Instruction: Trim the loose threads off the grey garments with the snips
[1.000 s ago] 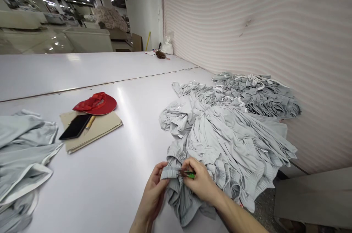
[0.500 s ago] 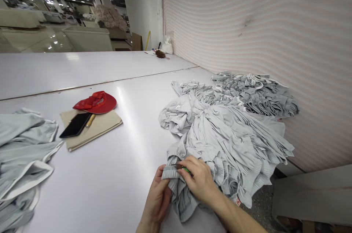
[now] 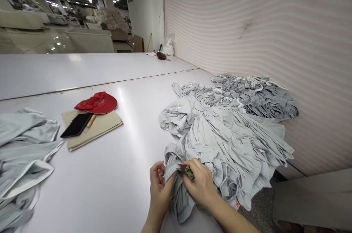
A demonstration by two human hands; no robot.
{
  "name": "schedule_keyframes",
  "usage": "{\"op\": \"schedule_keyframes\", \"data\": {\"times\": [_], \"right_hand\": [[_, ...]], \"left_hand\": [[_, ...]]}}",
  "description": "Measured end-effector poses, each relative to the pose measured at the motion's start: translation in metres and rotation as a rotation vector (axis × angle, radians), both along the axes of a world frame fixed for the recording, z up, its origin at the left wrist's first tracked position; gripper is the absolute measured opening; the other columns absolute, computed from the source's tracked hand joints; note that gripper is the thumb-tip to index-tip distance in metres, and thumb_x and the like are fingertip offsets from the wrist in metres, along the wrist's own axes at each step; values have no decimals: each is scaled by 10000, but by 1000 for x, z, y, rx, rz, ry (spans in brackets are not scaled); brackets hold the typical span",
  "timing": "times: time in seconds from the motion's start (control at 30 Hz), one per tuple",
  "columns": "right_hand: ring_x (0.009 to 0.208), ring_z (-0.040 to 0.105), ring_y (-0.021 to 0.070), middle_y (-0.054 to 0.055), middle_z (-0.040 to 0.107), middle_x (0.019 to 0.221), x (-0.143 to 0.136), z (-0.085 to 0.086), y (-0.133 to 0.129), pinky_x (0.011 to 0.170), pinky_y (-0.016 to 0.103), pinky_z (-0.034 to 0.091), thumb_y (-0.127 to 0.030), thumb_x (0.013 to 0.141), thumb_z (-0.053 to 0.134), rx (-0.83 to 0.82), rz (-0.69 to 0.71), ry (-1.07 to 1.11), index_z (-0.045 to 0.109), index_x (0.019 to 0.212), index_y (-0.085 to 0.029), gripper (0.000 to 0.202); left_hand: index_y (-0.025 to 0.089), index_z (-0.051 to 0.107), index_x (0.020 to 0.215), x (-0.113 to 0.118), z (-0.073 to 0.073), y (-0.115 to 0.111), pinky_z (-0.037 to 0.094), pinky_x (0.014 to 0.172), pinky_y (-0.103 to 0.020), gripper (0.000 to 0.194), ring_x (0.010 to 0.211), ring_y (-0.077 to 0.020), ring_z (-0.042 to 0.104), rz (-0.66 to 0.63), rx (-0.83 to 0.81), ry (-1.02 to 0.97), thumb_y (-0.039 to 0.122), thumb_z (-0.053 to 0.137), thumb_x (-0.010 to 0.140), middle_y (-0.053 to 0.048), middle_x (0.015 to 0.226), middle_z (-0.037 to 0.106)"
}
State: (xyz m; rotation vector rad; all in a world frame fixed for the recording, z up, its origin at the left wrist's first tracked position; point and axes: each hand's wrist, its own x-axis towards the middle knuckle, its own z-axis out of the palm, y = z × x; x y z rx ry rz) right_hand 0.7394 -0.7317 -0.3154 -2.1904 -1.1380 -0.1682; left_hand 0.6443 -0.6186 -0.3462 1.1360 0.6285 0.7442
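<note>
My left hand (image 3: 160, 193) grips the ribbed, gathered edge of a grey garment (image 3: 182, 201), thumb on top and fingers curled around it. Close on its right, my right hand (image 3: 201, 184) is closed around small green-handled thread snips (image 3: 189, 173). Their dark metal tip points left at the garment's edge; whether it touches the cloth I cannot tell. This garment lies against the near side of a heap of light grey garments (image 3: 220, 126) with gathered edges. My right palm hides part of the snips.
Left on the white table (image 3: 129, 192) lie white-edged grey cloth pieces (image 3: 24, 152). Near them, a red cap (image 3: 103, 103), a black phone (image 3: 77, 125) and a wooden-handled tool (image 3: 91, 120) rest on folded beige material (image 3: 106, 129). Darker garments (image 3: 264, 97) are stacked by the striped curtain (image 3: 261, 24).
The garment's ribbed edge has been turned in my left hand, and the left fingers have shifted up along it. My right hand has moved slightly right with the snips, showing more green.
</note>
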Motion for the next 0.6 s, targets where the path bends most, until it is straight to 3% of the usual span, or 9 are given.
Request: {"op": "schedule_keyframes", "data": {"times": [0.07,0.13,0.23,0.33,0.47,0.6], "right_hand": [[691,597,185,7,617,769,8,-6,3,639,285,403,-56,751,504,37,-29,-78,606,914,-214,249],[685,595,185,11,625,767,17,-9,6,645,288,396,-67,767,504,52,-45,-126,602,880,-207,206],[684,604,181,9,638,772,26,-4,7,629,282,389,-62,771,521,-9,-38,-69,594,836,-202,171],[736,630,181,2,657,824,23,10,-1,636,275,405,-100,800,580,-81,19,74,631,884,-216,152],[853,645,210,28,680,944,12,22,-16,732,313,445,-265,871,645,-71,107,100,653,1084,-240,215],[825,645,220,49,699,943,8,18,-17,722,332,443,-280,905,619,-33,136,-12,671,1080,-216,194]], "left_hand": [[227,663,999,0,-2,6,469,800,-305,349,880,-196,571,-43,227,80,441,725,730,-36,928,578],[191,709,793,0,-1,12,461,774,-306,317,833,-206,569,-227,245,133,505,671,766,-51,829,598],[168,702,729,-1,7,15,472,724,-298,380,745,-192,575,-409,-108,121,545,666,763,-41,720,626],[149,728,841,0,15,12,494,752,-302,394,830,-220,620,-384,-398,57,511,753,688,-56,791,689],[148,742,886,1,19,8,508,724,-271,390,870,-220,649,-347,-523,1,453,803,653,-53,831,719],[156,746,887,1,20,5,515,703,-253,367,877,-219,667,-341,-578,-8,401,835,629,-47,814,730]]}}
